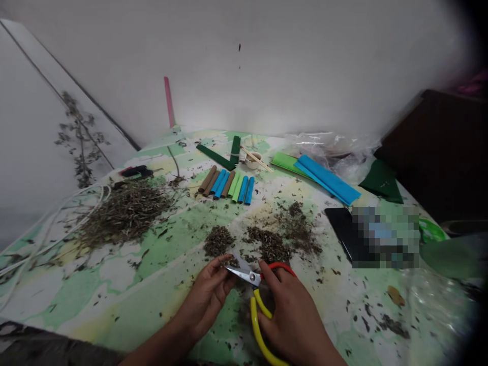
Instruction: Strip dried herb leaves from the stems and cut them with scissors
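Observation:
My right hand (292, 310) grips a pair of scissors (252, 277) with red and yellow handles, their blades spread and pointing left. My left hand (208, 295) has its fingers pinched together close to the blade tips. What lies between those fingers is too small and dark to name. Just beyond the blades are a small pile of chopped dry plant bits (219, 241) and a larger, looser pile of chopped bits (270, 245). A big heap of dry stalks (125, 209) lies to the left of my hands.
Brown, blue and green rolled tubes (227, 185) lie in a row. Behind them are dark green strips (217, 156) and a small cup (253, 160) with sticks across it. Blue folded paper (328, 180), a black phone (345, 231) and clear plastic (335, 152) lie right. A white cable (49, 231) runs left.

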{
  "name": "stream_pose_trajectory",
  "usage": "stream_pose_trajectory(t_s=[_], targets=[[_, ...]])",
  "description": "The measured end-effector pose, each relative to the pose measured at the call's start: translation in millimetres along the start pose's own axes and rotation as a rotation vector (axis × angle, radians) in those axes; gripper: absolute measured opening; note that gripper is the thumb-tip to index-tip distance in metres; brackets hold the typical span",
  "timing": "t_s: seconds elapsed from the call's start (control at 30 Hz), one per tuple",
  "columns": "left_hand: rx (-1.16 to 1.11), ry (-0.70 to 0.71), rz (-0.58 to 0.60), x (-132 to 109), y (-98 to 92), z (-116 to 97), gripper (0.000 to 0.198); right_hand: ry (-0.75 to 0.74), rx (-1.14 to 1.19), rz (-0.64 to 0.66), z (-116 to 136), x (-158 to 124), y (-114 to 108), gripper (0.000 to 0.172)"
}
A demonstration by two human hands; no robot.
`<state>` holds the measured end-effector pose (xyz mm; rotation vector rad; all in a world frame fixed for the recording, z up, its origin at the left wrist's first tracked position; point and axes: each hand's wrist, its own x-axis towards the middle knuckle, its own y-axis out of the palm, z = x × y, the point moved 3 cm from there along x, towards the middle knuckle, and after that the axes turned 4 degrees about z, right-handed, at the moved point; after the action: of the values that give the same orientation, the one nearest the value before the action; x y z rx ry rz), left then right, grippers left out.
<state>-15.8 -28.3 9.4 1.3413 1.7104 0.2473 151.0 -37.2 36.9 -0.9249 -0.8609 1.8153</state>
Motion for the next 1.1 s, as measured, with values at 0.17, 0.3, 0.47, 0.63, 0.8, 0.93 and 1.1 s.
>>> stream_pose_trajectory(t_s=[0.17, 0.3, 0.47, 0.63, 0.8, 0.93, 1.1], targets=[[-0.017, 0.031, -0.017, -1, -3.6, 1, 0.019, -0.056, -0.029, 0.060, 2, 4, 1, 0.068], [-0.024, 0.040, -0.016, -1, -5.4, 0, 0.018, -0.101, -0.060, 0.105, 3, 6, 1, 0.067], [-0.032, 0.037, -0.038, -1, -7.2, -1, 0.019, -0.134, -0.140, 0.154, 3, 9, 4, 0.063], [-0.041, 0.059, -0.104, -1, -7.4, -3, 0.023, -0.141, -0.152, 0.127, 0, 11, 5, 0.061], [-0.082, 0.093, -0.136, 0, -6.4, -7, 0.021, -0.076, -0.103, 0.008, 2, 10, -2, 0.074], [-0.044, 0.061, -0.077, 0, -4.2, -7, 0.016, -0.066, -0.112, -0.039, 4, 10, -2, 0.082], [-0.053, 0.065, -0.056, 0, -4.6, -5, 0.019, -0.065, -0.085, -0.008, 3, 11, 1, 0.082]])
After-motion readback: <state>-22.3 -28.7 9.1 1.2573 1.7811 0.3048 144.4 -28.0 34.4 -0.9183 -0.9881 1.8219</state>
